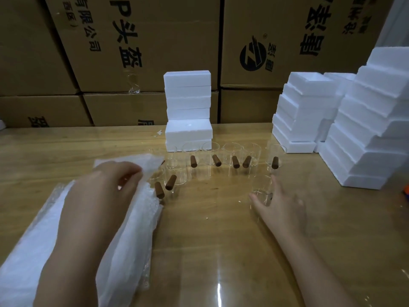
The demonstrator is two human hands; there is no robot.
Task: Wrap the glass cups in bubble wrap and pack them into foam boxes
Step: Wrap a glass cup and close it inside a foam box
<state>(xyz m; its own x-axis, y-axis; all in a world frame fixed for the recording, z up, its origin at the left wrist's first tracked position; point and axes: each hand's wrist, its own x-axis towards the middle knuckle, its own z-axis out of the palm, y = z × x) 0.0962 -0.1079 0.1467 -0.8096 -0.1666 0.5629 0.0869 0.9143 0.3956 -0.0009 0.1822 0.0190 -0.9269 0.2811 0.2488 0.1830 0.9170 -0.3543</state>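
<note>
Several clear glass cups with brown wooden handles (215, 160) stand in a row across the middle of the wooden table (210, 229). One glass cup (262, 191) stands apart, nearer to me. My right hand (281, 204) curls its thumb and fingers around that cup. A pile of bubble wrap sheets (130, 229) lies at the left. My left hand (110, 182) pinches the top sheet near its far corner. White foam boxes (188, 111) are stacked behind the cups.
More foam boxes (307, 111) and a taller foam stack (371, 134) fill the right side of the table. Large cardboard cartons (137, 41) form a wall behind. Two cups (174, 181) stand close to the bubble wrap's edge.
</note>
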